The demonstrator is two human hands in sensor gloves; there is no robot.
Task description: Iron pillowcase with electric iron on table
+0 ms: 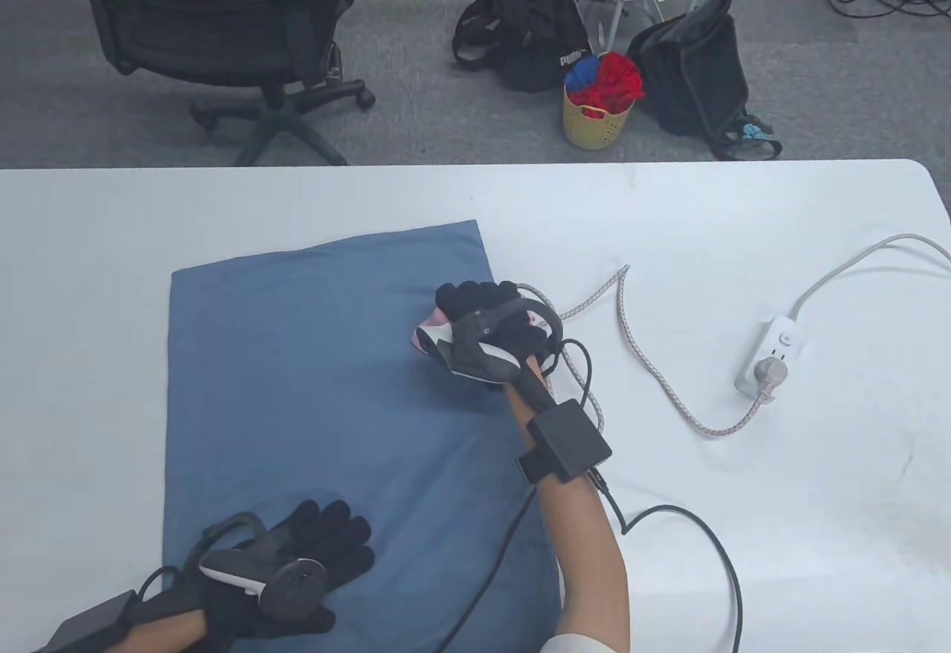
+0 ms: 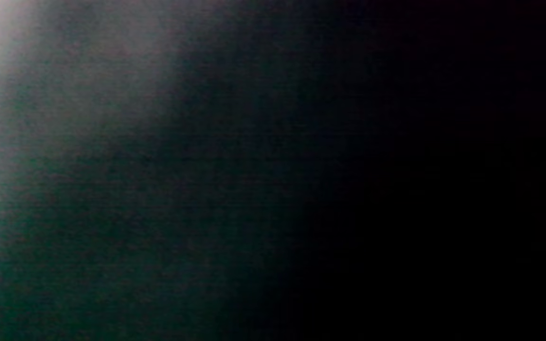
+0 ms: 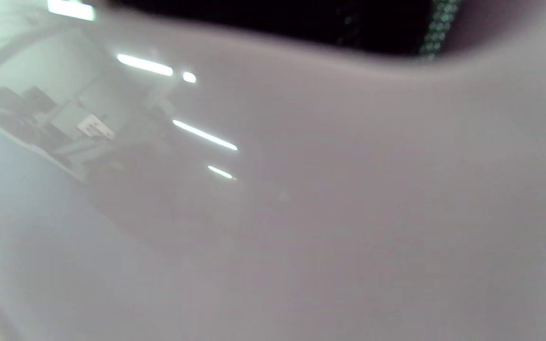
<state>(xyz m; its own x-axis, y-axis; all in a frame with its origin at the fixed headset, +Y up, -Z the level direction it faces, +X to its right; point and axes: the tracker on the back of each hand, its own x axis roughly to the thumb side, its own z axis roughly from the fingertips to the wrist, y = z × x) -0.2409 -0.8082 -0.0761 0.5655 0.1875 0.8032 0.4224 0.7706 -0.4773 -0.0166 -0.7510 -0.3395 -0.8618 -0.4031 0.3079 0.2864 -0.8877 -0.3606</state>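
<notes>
White rectangular table [image 1: 743,237] is carrying a blue fabric pillowcase [image 1: 312,385], lying flat left of centre. On the pillowcase's right edge the pink-and-white electric iron [image 1: 431,333] is sitting, right hand [image 1: 487,330] curling round its handle, forearm stretching up from the pillowcase's near right corner. Left hand [image 1: 297,564] is lying flat, fingers straight and spread, pressing the pillowcase's near left part. Right of the pillowcase, the braided cord [image 1: 654,371] is running to a white power strip [image 1: 773,356]. Wrist views blurred.
</notes>
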